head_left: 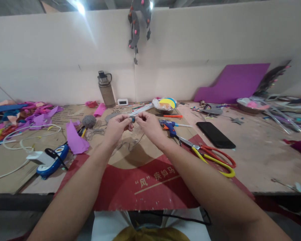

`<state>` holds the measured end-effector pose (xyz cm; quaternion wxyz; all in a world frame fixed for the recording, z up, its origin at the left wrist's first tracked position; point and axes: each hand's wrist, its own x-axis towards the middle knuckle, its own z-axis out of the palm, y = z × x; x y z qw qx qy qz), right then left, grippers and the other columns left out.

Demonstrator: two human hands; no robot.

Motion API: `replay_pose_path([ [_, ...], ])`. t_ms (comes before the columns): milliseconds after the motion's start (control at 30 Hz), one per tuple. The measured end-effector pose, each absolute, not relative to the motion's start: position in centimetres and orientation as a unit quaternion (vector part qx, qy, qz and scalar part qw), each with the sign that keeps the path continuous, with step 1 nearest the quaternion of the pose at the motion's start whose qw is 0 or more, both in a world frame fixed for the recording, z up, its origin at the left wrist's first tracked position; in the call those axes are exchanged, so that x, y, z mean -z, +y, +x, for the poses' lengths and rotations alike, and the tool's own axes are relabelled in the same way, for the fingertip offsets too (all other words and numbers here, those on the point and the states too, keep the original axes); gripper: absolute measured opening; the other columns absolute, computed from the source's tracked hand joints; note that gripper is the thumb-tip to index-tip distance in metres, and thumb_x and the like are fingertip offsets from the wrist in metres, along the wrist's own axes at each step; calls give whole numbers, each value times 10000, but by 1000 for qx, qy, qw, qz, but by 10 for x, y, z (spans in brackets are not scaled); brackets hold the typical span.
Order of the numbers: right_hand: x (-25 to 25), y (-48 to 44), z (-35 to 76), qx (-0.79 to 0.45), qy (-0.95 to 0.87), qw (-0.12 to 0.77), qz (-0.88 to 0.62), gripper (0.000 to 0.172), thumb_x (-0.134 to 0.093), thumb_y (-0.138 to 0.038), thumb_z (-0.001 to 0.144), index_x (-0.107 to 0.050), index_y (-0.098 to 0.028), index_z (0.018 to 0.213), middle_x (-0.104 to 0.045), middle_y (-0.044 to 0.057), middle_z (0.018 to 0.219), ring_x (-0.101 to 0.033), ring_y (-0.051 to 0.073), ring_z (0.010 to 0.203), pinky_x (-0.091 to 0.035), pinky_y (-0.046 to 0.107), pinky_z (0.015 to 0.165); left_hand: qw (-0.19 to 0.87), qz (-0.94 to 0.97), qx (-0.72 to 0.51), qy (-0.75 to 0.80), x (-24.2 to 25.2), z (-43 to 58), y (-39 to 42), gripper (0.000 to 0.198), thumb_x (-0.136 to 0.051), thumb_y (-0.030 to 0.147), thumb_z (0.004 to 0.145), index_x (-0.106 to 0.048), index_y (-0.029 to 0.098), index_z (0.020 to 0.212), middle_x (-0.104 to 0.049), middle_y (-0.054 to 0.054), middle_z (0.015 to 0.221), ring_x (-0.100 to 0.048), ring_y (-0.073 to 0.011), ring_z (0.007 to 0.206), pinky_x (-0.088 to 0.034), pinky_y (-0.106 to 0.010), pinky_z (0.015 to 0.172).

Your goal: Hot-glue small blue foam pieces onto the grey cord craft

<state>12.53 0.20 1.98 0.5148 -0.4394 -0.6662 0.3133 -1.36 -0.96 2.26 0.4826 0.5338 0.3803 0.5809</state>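
My left hand (118, 128) and my right hand (149, 126) meet over the middle of the table, fingertips nearly touching. Both are closed in a pinch around a small blue-grey piece (132, 118), mostly hidden by the fingers, so its kind is unclear. Below the hands, thin grey yarn (127, 144) lies loosely on the cardboard sheet (150, 197); whether it joins the pinched piece I cannot tell. A blue glue gun (170, 128) rests just right of my right hand. Large scissors (213, 155) with red and yellow handles lie by my right forearm.
A grey yarn ball (89, 121) and purple felt (76, 137) lie left, near a blue power strip (54, 162) with a white cable. Behind stand a bottle (106, 90), a small clock (122, 102) and a metal bowl (165, 108). A black phone (215, 134) lies right.
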Motion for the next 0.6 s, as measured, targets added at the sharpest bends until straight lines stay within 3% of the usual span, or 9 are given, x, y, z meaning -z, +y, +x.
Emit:
replay_pose_path([
  [167,-18,7,134,-317,-653,511,-460,131,-517,-237,744,-511,-188,623,-472,-54,577,-411,99,564,-309,241,560,502,558,-510,420,-25,-20,-9,207,-739,242,644,-687,129,809,-656,-46,687,-583,-107,565,-498,-252,575],
  [300,-20,4,135,-295,-674,488,-470,127,-517,-218,742,-504,-189,620,-475,-50,576,-406,99,559,-303,242,560,436,589,-517,442,-24,-19,-9,242,-721,276,668,-696,135,862,-651,-40,684,-593,-120,575,-503,-254,555],
  [600,-20,-4,130,-239,-720,467,-454,110,-525,-219,771,-567,-182,677,-541,-18,642,-458,120,630,-319,252,604,284,655,-495,496,-23,-16,-13,72,-634,233,706,-641,166,682,-575,4,518,-511,-97,442,-383,-212,441],
])
